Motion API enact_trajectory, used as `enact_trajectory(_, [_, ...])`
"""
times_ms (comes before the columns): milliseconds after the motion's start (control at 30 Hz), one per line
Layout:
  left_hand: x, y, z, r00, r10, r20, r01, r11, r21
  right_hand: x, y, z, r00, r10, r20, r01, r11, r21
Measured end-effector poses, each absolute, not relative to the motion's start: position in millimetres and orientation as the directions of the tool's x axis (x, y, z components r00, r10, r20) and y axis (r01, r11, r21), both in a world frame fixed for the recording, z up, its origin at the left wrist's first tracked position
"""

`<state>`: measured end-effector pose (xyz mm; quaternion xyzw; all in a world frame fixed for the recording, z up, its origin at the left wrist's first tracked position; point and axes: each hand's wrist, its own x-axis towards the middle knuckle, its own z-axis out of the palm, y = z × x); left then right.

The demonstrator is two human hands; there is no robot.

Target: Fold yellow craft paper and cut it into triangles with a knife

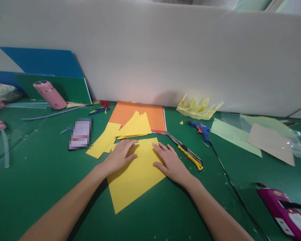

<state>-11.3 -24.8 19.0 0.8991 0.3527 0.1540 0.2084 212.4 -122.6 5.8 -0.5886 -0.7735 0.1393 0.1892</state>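
A yellow sheet of paper [137,180] lies flat on the green table, turned at an angle to me. My left hand [121,154] rests on its upper left part, fingers apart and pointing inward. On the upper right edge lies my right hand [170,162], its fingers spread. Just beyond them, cut yellow paper triangles [136,125] are stacked on orange paper [125,112]. Yellow paper strips [104,139] lie partly behind my left hand. A yellow utility knife [188,154], blade showing, lies right of my right hand.
A blue glue gun [202,130] with a black cord lies at right, near a spiky yellow paper piece [199,108]. A phone [80,134], scissors [99,110] and a pink bottle [51,96] are at left. A purple power strip [283,211] sits front right.
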Motion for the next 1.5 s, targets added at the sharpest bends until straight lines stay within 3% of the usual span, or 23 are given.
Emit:
enact_trajectory(100, [-10.7, -26.2, 18.3, 0.697, 0.704, 0.137, 0.573, -0.662, 0.483, 209.7, -122.5, 5.4, -0.265, 0.956, 0.128, 0.843, 0.294, -0.45])
enact_trajectory(267, [-8.3, -30.9, 21.2, 0.687, 0.718, 0.116, 0.579, -0.636, 0.51, 204.9, -125.5, 3.2, -0.219, 0.948, 0.232, 0.706, 0.318, -0.633])
enact_trajectory(500, [-7.2, -27.0, 26.9, 0.672, 0.734, 0.098, 0.529, -0.569, 0.63, 209.4, -122.1, -3.3, 0.136, 0.958, 0.252, 0.396, 0.18, -0.9])
enact_trajectory(633, [-8.5, -22.6, 24.0, 0.546, 0.832, 0.1, 0.504, -0.422, 0.754, 219.8, -115.7, -7.4, 0.283, 0.952, 0.116, 0.115, 0.086, -0.99])
enact_trajectory(800, [-5.1, -25.0, 21.9, 0.461, 0.88, 0.111, 0.443, -0.337, 0.831, 219.5, -115.3, -0.9, 0.287, 0.957, -0.034, -0.116, 0.0, -0.993])
enact_trajectory(1033, [-4.5, -36.6, 33.1, 0.767, 0.636, 0.087, 0.167, -0.328, 0.93, 210.4, -117.3, 8.7, 0.251, 0.964, -0.086, -0.178, -0.041, -0.983])
enact_trajectory(1167, [-4.3, -40.0, 37.8, 0.866, 0.5, -0.001, 0.157, -0.27, 0.95, 208.5, -115.9, 10.2, 0.258, 0.961, -0.097, -0.227, -0.038, -0.973])
enact_trajectory(1367, [4.9, -43.8, 34.0, 0.761, 0.647, -0.059, 0.191, -0.135, 0.972, 205.7, -114.7, 7.5, 0.289, 0.952, -0.097, -0.315, -0.001, -0.949])
enact_trajectory(1500, [10.2, -45.7, 32.1, 0.65, 0.756, -0.08, 0.155, -0.029, 0.987, 203.8, -115.9, 6.6, 0.214, 0.972, -0.099, -0.306, -0.029, -0.952])
